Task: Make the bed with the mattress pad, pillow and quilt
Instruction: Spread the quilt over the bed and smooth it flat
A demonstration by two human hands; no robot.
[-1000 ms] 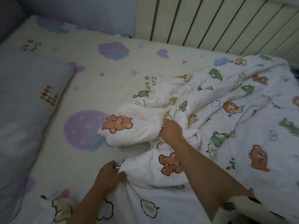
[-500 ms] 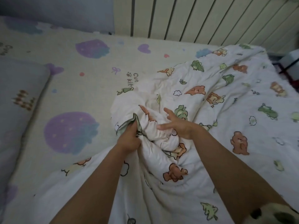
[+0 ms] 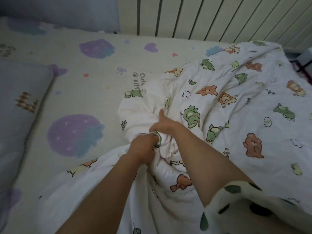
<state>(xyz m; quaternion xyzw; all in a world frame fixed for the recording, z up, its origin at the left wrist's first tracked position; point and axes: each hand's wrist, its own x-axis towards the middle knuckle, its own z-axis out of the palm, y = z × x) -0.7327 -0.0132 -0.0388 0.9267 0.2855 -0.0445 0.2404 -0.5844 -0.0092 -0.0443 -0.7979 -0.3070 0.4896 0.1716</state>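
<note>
The white quilt (image 3: 236,115), printed with bears, lions and green dinosaurs, lies bunched over the right half of the bed. My left hand (image 3: 143,147) grips a green-edged fold of it at the middle. My right hand (image 3: 163,124) sits just behind, fingers curled into the same bunch with the thumb sticking up. The cream mattress pad (image 3: 84,81), with purple strawberries and hearts, covers the bed to the left. A pale blue pillow (image 3: 18,107) lies on it at the left edge.
A ribbed cream headboard or panel (image 3: 202,16) runs along the far side of the bed. A blue-grey wall (image 3: 59,12) stands behind the far left. Dark furniture (image 3: 303,65) shows past the bed's right edge.
My left hand came up from the near edge to the quilt's bunched middle and took hold. My right hand let go, spread its fingers, then closed on the bunch beside the left.
</note>
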